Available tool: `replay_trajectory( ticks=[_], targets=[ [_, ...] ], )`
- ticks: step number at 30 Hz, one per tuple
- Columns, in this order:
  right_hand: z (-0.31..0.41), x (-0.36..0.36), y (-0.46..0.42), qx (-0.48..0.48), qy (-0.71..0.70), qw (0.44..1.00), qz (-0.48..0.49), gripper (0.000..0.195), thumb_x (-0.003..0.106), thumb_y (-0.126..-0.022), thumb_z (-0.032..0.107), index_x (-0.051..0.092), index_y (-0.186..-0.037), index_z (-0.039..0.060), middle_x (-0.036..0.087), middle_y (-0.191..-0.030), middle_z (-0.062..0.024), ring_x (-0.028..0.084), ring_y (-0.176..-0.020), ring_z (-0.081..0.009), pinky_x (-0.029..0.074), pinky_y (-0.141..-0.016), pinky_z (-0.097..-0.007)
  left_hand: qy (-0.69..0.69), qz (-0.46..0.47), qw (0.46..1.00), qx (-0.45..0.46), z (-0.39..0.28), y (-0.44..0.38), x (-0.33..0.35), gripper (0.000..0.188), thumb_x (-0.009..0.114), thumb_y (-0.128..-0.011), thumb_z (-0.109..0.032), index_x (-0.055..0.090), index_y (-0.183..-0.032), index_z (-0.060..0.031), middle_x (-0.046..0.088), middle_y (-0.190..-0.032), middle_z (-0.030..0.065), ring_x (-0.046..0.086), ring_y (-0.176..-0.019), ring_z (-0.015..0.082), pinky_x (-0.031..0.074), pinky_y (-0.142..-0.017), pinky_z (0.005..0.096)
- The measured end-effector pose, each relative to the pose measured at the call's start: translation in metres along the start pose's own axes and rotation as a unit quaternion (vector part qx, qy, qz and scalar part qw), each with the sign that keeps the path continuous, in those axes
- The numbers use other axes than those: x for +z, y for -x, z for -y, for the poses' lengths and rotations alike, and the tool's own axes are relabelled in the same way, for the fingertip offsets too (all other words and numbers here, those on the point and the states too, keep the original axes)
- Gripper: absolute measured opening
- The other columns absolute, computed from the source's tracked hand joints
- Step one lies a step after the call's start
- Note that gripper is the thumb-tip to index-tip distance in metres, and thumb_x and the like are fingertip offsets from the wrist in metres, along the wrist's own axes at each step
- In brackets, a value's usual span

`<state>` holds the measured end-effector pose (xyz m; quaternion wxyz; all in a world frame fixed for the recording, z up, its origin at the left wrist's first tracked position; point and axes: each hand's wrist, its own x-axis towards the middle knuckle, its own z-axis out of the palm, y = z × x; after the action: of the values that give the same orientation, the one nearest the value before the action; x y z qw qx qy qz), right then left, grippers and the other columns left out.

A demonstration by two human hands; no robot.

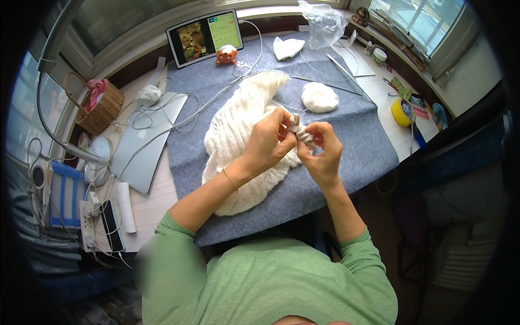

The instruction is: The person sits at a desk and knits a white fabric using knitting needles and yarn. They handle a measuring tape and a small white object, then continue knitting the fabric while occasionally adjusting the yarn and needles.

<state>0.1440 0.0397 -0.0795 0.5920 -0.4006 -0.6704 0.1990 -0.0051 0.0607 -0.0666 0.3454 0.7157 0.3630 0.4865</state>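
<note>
A cream ribbed knitted piece (231,126) lies bunched on the blue-grey felt mat (349,162). Over its right side, my left hand (270,140) pinches one end of a small bunched bit of off-white knit or yarn (301,133). The fingers and thumb of my right hand (323,152) grip its other end. A small brownish tip shows between my hands; what it is I cannot tell. Whether the pinched bit belongs to the large piece is hidden by my fingers. Just beyond my hands sits a fluffy white ball of yarn (319,97), with a knitting needle (327,85) behind it.
A propped tablet (205,38) and an orange toy figure (226,55) stand at the back. At left are a laptop (150,138), wicker basket (101,109), lamp arm (40,93) and tangled cables. A white cable (191,115) crosses the mat. Yellow tape (402,112) lies at right.
</note>
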Motion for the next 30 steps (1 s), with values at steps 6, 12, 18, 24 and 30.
replay_trajectory(
  ticks=[6, 12, 18, 24, 30],
  targets=[
    [0.001, 0.001, -0.003, 0.103, -0.151, 0.983, 0.009, 0.028, 0.063, -0.076, -0.002, 0.056, -0.103, 0.0001, 0.06, -0.09, -0.0041, 0.058, -0.077, -0.0077, 0.048, -0.066, -0.021, 0.089, -0.021, 0.996, 0.0, 0.0, -0.002, 0.002, 0.019, 0.059, -0.082, -0.003, 0.053, -0.099, 0.0011, 0.059, -0.086, 0.0052, 0.058, -0.071, 0.0086, 0.05, -0.062, 0.0227],
    [-0.006, -0.009, -0.003, 0.146, -0.283, 0.947, 0.04, 0.029, 0.06, -0.081, -0.001, 0.052, -0.109, -0.002, 0.059, -0.097, -0.0042, 0.056, -0.088, -0.0079, 0.046, -0.076, -0.0205, 0.306, 0.102, 0.939, -0.12, -0.005, -0.008, -0.014, 0.025, 0.063, -0.084, -0.011, 0.054, -0.104, 0.0019, 0.059, -0.093, 0.0051, 0.059, -0.077, 0.0089, 0.049, -0.068, 0.0214],
    [-0.009, -0.005, 0.001, 0.148, -0.295, 0.943, 0.036, 0.029, 0.06, -0.081, -0.001, 0.053, -0.108, -0.0018, 0.058, -0.095, -0.0032, 0.055, -0.085, -0.0066, 0.045, -0.074, -0.0193, 0.305, 0.12, 0.932, -0.158, -0.001, -0.009, -0.013, 0.019, 0.064, -0.083, -0.009, 0.05, -0.094, -0.0049, 0.058, -0.091, 0.0029, 0.058, -0.077, 0.0083, 0.05, -0.067, 0.0223],
    [-0.012, -0.001, 0.006, 0.135, -0.243, 0.96, 0.032, 0.026, 0.06, -0.078, -0.004, 0.054, -0.103, -0.0009, 0.056, -0.09, -0.0012, 0.054, -0.078, -0.0051, 0.045, -0.069, -0.0184, 0.157, 0.072, 0.979, -0.111, 0.005, -0.005, -0.004, 0.013, 0.058, -0.079, -0.001, 0.046, -0.083, -0.0026, 0.053, -0.075, 0.003, 0.055, -0.067, 0.009, 0.047, -0.057, 0.0216],
    [-0.013, 0.001, 0.004, 0.07, -0.092, 0.993, 0.02, 0.024, 0.061, -0.076, -0.005, 0.054, -0.099, 0.0006, 0.055, -0.087, 0.0005, 0.052, -0.074, -0.0038, 0.043, -0.064, -0.0166, -0.086, -0.005, 0.995, 0.053, 0.004, -0.002, 0.003, 0.012, 0.058, -0.078, 0.002, 0.049, -0.085, -0.0003, 0.053, -0.084, 0.005, 0.055, -0.071, 0.0086, 0.05, -0.057, 0.0221]
  ],
)
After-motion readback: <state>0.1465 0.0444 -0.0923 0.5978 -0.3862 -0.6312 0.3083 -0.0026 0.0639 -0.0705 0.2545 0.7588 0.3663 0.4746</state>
